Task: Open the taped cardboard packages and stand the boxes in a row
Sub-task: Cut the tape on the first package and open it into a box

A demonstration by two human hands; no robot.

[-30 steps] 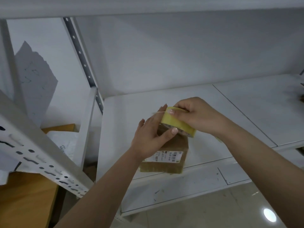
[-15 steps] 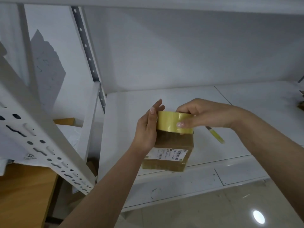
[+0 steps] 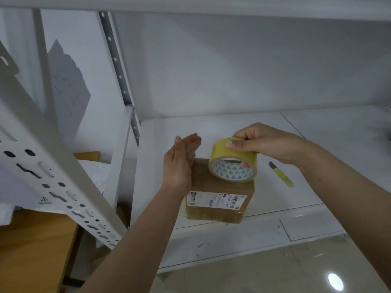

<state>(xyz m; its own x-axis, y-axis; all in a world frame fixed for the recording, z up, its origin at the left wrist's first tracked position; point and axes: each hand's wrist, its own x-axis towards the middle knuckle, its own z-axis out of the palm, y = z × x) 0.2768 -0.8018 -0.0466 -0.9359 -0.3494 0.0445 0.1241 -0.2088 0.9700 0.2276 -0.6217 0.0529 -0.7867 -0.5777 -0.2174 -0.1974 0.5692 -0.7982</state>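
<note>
Box (image 3: pixel 220 193): brown cardboard, fully wrapped in clear tape, white shipping label (image 3: pixel 215 199) on the face toward the camera. It sits on the white shelf (image 3: pixel 296 132), close to the shelf's front edge.

Left hand (image 3: pixel 179 163): held edge-on, fingers (image 3: pixel 188 142) straight and together, pointing up and away. Nothing gripped. The heel and palm side lie against the box's upper left edge; the fingertips stand clear above the box's far left corner. So the box is below and to the right of those fingers.

Right hand (image 3: pixel 264 142): grips a roll of yellow tape (image 3: pixel 232 161). Thumb on the near side of the roll's outer band, fingers curled over the top and far side. The roll is tilted, its open core with the triangle-print liner facing the camera. The lower rim of the roll touches the box top, on its right half. The box is directly under these fingers, with the roll between.

Gap between the two hands: the left fingertips are near the roll but apart from it.

Yellow utility knife (image 3: pixel 281 174): lies flat on the shelf just right of the box, below the right wrist, blade end pointing away. Neither hand touches it.

Left of the shelf: a white perforated upright (image 3: pixel 53 182), with a wooden surface (image 3: pixel 31 250) behind and below it.
</note>
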